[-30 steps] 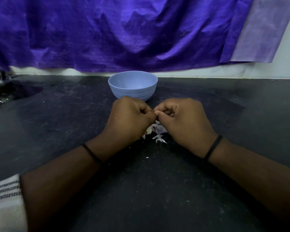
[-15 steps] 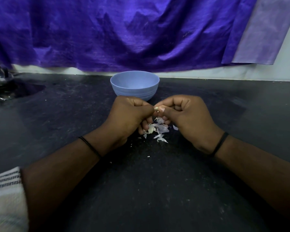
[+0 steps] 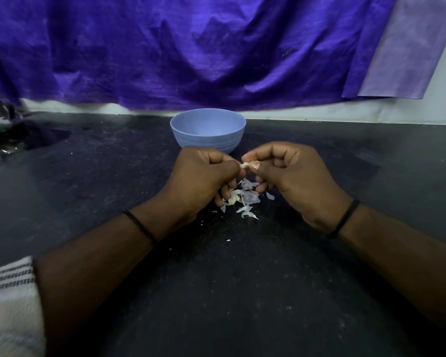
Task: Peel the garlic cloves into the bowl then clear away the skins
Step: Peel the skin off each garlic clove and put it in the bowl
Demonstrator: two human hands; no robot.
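Since the earlier view, both hands had drawn slightly apart, exposing the small pale garlic clove (image 3: 244,165). Left hand (image 3: 204,176) and right hand (image 3: 291,173), fingers curled, pinched it between them; long axis ran left-right. Papery white skins (image 3: 242,199) lay under the grip on the dark worktop (image 3: 242,292); round blue plastic bowl (image 3: 207,130) stood just beyond.

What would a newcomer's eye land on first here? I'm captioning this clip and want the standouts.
Both hands meet mid-counter, the left hand and right hand pinching a small pale garlic clove between them. Directly below lies a scatter of white garlic skins on the dark counter. Just behind the hands stands a light blue bowl, under a purple cloth hanging on the wall.
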